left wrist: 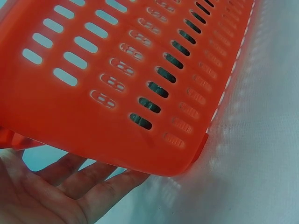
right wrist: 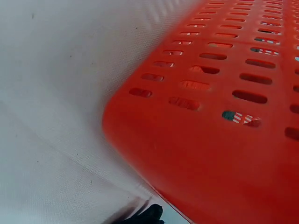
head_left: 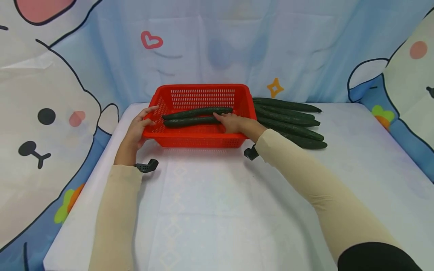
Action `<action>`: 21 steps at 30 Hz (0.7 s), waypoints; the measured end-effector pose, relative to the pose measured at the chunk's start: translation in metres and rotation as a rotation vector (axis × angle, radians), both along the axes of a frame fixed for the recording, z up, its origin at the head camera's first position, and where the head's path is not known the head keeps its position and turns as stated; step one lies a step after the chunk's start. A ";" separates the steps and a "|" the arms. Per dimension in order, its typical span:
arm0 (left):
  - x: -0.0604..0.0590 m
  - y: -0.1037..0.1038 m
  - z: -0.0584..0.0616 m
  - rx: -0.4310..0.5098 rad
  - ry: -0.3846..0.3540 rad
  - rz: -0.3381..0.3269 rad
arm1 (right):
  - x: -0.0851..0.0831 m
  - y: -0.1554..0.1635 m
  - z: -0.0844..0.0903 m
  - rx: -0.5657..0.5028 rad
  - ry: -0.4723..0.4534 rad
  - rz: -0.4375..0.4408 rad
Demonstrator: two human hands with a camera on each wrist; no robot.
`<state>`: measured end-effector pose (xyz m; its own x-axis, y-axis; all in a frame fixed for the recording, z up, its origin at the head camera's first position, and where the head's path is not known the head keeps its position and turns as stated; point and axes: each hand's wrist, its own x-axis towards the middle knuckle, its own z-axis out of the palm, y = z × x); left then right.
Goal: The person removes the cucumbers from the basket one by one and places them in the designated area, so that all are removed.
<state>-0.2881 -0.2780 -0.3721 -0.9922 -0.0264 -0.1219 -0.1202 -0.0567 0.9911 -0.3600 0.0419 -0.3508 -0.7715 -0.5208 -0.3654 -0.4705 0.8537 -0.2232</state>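
- My right hand (head_left: 232,122) reaches into the red basket (head_left: 200,141), fingers laid over the near cucumber (head_left: 191,121); whether they curl round it, I cannot tell.
- My left hand (head_left: 140,126) holds the basket's left rim, thumb on top.
- A second cucumber (head_left: 198,111) lies just beyond; a pile of cucumbers (head_left: 291,120) waits right of the basket.
- I judge each cucumber stiff, smooth and fairly heavy; grip mid-length.
- The slotted basket seems light and liable to slide on the white tablecloth (head_left: 217,203).
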 end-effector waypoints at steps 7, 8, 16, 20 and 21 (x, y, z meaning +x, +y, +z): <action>0.000 -0.001 0.002 -0.004 -0.004 -0.006 | 0.000 -0.002 0.002 0.009 0.080 0.003; 0.000 -0.001 0.002 -0.004 -0.006 -0.006 | 0.000 -0.002 0.002 0.020 0.088 0.011; -0.001 -0.001 0.000 -0.020 -0.010 0.001 | 0.003 -0.004 0.001 -0.008 0.158 -0.017; 0.000 -0.001 0.000 -0.020 -0.006 0.002 | 0.003 -0.004 0.000 -0.028 0.100 -0.006; 0.000 -0.001 -0.001 -0.017 -0.001 0.003 | 0.003 -0.004 0.000 -0.031 0.084 -0.009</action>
<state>-0.2884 -0.2786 -0.3726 -0.9919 -0.0319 -0.1226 -0.1213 -0.0406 0.9918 -0.3567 0.0375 -0.3508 -0.8035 -0.5235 -0.2834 -0.4809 0.8514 -0.2094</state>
